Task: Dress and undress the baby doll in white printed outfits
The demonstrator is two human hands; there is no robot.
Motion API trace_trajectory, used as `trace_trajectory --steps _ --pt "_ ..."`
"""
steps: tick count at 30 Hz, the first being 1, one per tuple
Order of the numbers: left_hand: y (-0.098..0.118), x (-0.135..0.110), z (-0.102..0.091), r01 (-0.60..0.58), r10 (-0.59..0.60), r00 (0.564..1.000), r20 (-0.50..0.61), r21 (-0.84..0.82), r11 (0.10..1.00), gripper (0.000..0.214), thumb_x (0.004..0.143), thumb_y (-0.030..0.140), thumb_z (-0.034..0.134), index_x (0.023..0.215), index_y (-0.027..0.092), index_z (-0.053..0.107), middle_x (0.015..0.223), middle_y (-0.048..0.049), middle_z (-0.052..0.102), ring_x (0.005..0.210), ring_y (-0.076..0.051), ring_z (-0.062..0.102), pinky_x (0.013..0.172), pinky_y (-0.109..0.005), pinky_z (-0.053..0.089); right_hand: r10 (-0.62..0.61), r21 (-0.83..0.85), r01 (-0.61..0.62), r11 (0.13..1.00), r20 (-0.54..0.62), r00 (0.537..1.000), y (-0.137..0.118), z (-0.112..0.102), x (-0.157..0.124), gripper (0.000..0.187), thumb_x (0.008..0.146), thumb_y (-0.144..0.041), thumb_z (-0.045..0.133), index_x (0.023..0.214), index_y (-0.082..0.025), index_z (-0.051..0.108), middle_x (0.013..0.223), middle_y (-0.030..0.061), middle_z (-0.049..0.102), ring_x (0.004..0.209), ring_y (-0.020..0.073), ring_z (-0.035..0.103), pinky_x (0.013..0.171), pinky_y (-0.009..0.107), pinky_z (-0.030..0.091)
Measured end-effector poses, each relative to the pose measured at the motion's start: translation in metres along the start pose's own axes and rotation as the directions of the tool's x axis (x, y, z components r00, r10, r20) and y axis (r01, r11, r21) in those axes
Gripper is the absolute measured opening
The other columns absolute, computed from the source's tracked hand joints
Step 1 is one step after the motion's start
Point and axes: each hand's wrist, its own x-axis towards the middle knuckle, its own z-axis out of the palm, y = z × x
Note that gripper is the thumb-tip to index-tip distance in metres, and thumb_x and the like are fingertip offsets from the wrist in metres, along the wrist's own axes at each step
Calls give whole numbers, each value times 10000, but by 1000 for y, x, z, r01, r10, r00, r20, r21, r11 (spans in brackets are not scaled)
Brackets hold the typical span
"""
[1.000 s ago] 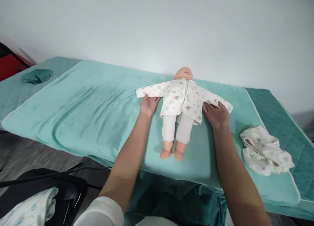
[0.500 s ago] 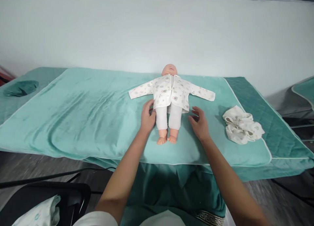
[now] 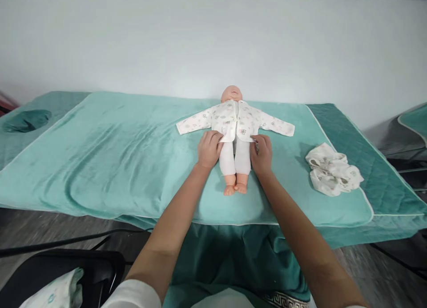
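Note:
A baby doll (image 3: 227,160) lies on its back with its head toward the wall and its bare feet toward me. It wears a white printed baby jacket (image 3: 223,117) whose sleeves spread out to both sides, and its legs are white. My left hand (image 3: 208,148) is closed on the jacket's lower left corner, beside the doll's hip. On the other side, my right hand (image 3: 262,154) pinches the lower right corner of the hem between thumb and fingers. The hidden undersides of the fingers cannot be seen.
A crumpled white printed cloth (image 3: 334,169) lies to the right on the green bed cover (image 3: 110,165). At the far left the bed has a face hole (image 3: 26,121). A black chair (image 3: 100,265) holding a folded printed cloth (image 3: 56,292) stands at the lower left.
Both hands have moved in toward the doll and closed on the jacket's lower corners. The hem now sits a little higher over the legs.

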Motion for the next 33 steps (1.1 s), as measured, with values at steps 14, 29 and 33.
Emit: trace_trajectory --steps 14,29,33 --pt "-21 -1 -10 479 -596 696 -399 -360 801 121 879 161 570 967 199 495 1003 -27 527 962 -143 522 866 -265 424 713 685 -452 572 -143 686 26 -5 15 345 752 -471 650 934 -249 458 781 -59 469 675 114 501 615 238 452" --pt "6 -50 -36 231 -226 955 -190 3 973 251 839 106 505 1062 209 556 1176 -125 603 1206 -264 533 1104 -463 406 220 -265 -216 940 -15 975 28 -123 -43 302 820 -267 588 1110 -180 590 1198 145 626 1182 287 549 1076 512 396" --pt "32 -74 -47 95 -95 995 -6 -3 995 212 898 157 483 1073 210 589 1203 -127 643 1204 -261 556 1093 -470 423 277 -741 -174 649 17 961 49 -194 -39 270 834 -198 607 1101 -156 600 1319 244 570 1298 415 460 1009 616 348"
